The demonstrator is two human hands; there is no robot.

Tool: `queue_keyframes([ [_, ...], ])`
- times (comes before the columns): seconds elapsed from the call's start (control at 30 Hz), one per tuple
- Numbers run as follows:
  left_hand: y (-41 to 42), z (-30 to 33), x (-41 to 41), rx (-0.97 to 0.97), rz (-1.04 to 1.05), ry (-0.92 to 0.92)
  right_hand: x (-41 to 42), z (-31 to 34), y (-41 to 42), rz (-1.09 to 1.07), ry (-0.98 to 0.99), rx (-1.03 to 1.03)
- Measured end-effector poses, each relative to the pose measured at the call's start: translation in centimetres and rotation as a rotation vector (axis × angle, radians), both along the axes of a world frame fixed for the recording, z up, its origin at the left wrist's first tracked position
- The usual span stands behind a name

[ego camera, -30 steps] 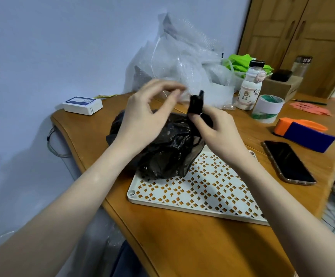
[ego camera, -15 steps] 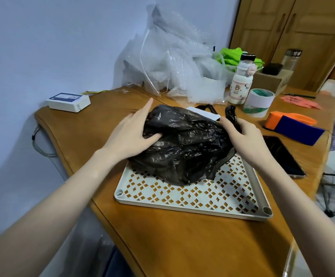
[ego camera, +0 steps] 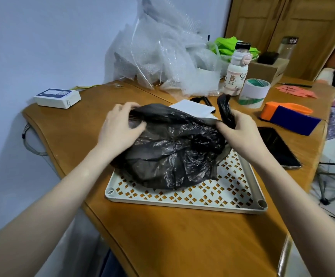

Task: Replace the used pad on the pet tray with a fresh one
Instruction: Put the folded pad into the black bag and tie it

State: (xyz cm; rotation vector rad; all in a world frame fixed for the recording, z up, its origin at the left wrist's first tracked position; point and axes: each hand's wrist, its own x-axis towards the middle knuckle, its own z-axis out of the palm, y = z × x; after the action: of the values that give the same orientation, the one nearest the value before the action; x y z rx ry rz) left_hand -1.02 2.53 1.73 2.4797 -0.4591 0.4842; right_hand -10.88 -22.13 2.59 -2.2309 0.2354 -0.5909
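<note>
Gripping black bag [ego camera: 168, 148] on tray [ego camera: 184, 193]: left hand [ego camera: 120, 126] pinches far-left edge, right hand [ego camera: 237, 126] clenches handle. Risks: thin film tearing, bag snagging; used pad probably inside, unseen.

No wording can be made out. The white box [ego camera: 57, 97] carries a blue-printed label, the bottle [ego camera: 235, 76] has small cartoon bears, and the pink paper [ego camera: 295, 91] shows dark handwriting, all too small or blurred to read.
</note>
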Motion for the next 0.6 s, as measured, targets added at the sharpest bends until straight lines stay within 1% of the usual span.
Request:
queue_keyframes([
  [0.07, 0.0, -0.9, -0.3, 0.191, -0.013, -0.049, 0.1, -0.6, -0.1, 0.008, 0.031, -0.019],
  [0.13, -0.3, -1.7, -0.7, 0.319, -0.131, -0.094, 0.0, -1.0, -0.1, 0.000, 0.051, -0.042],
  [0.2, -0.9, -2.5, -1.0, 0.413, -0.227, -0.020, 0.1, -1.4, -0.1, -0.002, 0.068, -0.046],
  [0.27, -1.5, -3.6, -0.9, 0.487, -0.251, 0.096, 0.1, -1.6, -0.1, -0.002, 0.095, -0.044],
  [0.33, -2.0, -4.9, -0.9, 0.575, -0.253, 0.157, 0.2, -2.0, -0.2, -0.009, 0.117, -0.049],
  [0.47, -2.2, -6.5, -1.0, 0.651, -0.239, 0.152, 0.2, -2.7, -0.4, -0.014, 0.139, -0.078],
  [0.6, -1.9, -6.7, -0.8, 0.692, -0.266, 0.181, 0.2, -3.3, -0.8, -0.034, 0.171, -0.092],
])
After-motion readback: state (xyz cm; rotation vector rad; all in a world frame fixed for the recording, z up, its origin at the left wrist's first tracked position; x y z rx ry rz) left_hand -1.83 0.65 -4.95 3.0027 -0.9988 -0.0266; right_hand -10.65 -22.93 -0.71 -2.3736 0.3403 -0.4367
